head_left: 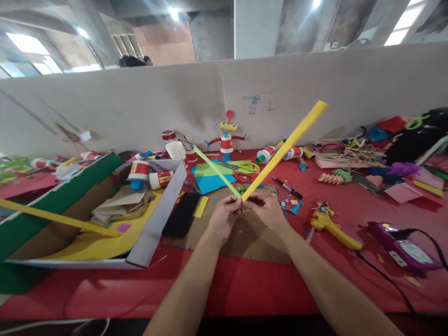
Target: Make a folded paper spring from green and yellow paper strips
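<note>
Both hands meet above a brown cardboard sheet (259,247) in the middle of the table. My left hand (226,217) pinches the lower end of a light green paper strip (217,171), which slants up to the left. My right hand (266,212) has its fingers closed on the lower end of a yellow paper strip (289,147), which rises to the right. The two strips meet at the fingertips in a V. Just behind the fingers shows a small folded green piece (242,190).
Left: an open box (157,219) with paper and cup figures, and a black phone (181,215). Behind: scissors (249,166), coloured sheets and a standing cup robot (227,144). Right: a pen (287,188), a yellow glue gun (334,229) and a purple device (406,247) with cords.
</note>
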Demonstrator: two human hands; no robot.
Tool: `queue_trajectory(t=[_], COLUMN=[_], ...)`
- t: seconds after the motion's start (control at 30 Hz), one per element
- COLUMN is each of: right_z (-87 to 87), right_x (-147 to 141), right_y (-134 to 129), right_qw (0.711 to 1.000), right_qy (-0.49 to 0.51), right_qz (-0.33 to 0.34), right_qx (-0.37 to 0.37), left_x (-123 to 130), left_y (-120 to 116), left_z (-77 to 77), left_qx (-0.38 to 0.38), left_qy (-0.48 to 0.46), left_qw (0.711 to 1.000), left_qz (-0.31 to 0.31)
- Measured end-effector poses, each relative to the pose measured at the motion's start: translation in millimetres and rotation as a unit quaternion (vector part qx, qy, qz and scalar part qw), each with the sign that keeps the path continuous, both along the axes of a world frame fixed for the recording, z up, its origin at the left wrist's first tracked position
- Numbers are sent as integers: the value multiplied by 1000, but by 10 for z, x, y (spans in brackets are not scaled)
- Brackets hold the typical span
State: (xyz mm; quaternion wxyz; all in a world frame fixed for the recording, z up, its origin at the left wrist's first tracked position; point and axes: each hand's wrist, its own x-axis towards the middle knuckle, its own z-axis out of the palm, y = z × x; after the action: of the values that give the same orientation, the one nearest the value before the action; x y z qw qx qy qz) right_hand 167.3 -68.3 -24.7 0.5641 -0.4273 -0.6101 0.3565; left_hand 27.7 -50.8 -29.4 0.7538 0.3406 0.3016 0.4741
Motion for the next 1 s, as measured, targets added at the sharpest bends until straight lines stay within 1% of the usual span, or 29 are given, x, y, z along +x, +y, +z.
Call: queue_trajectory(t=[0.2,0.27,0.5,0.57,0.67,0.83,1.0], right_z=[-7,-5,-16,-12,-3,-37,-81], right_x=[-1,-12,-36,-47,-71,-75,-34], right_y=[-8,-16,-37,-40,-47,-52,-34], right_qw=[1000,999,999,998,998,998,995], right_qy=[2,8,9,5,-5,4,13], right_qz=[-4,-9,-25,-35,-44,-46,-41], right_qx=[23,29,41,44,36,-32,-87], left_x=[-19,-22,-15,-7,8,36,52], left_y=[0,-4,-20,-19,-16,-30,-42], left_z=[31,39,44,44,37,24,37], left_qx=[-49,-56,-63,-60,-28,37,70], left_qy=[-21,-28,-48,-39,-1,96,151], left_qw=[998,997,995,996,1000,992,981], left_qz=[-35,-51,-66,-52,-3,77,98])
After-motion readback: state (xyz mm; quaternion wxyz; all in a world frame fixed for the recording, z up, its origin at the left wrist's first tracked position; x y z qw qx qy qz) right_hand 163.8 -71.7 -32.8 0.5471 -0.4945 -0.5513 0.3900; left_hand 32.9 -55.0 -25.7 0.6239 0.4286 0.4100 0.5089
